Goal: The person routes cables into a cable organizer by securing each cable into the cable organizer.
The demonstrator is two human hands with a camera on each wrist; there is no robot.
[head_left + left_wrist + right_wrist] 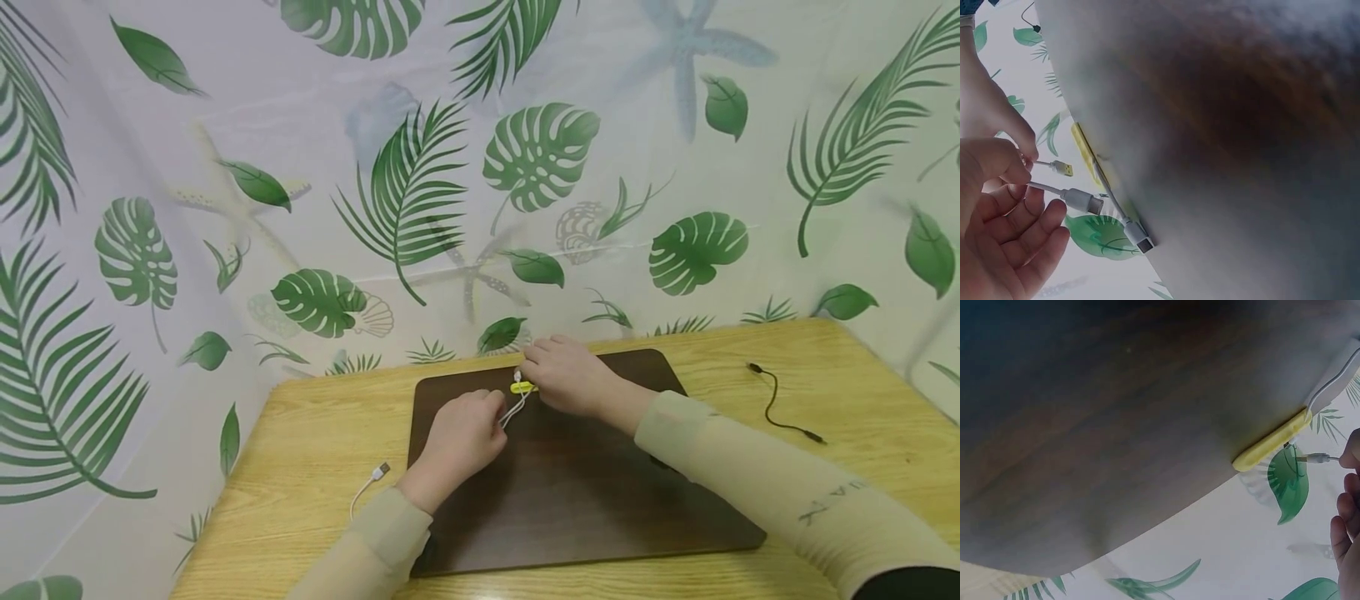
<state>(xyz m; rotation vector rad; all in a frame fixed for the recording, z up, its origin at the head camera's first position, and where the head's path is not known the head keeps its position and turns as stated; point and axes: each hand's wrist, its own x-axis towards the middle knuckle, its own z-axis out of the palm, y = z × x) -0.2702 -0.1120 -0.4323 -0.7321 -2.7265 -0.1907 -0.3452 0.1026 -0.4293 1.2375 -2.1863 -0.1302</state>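
Observation:
A yellow cable holder sits on a dark brown board near its far edge. One white cable lies across it, its plug hanging past the edge in the left wrist view. To the left, my left hand pinches a white USB cable behind its plug; the other fingers of that hand are loosely bent. My right hand covers the holder's right part in the head view. Between its thumb and fingertips is a thin USB cable with a yellowish-tipped plug, held just beyond the holder.
The board rests on a light wooden table. A white USB plug and its cable lie left of the board. To the right lies a short black cable. A leaf-patterned backdrop rises behind the table.

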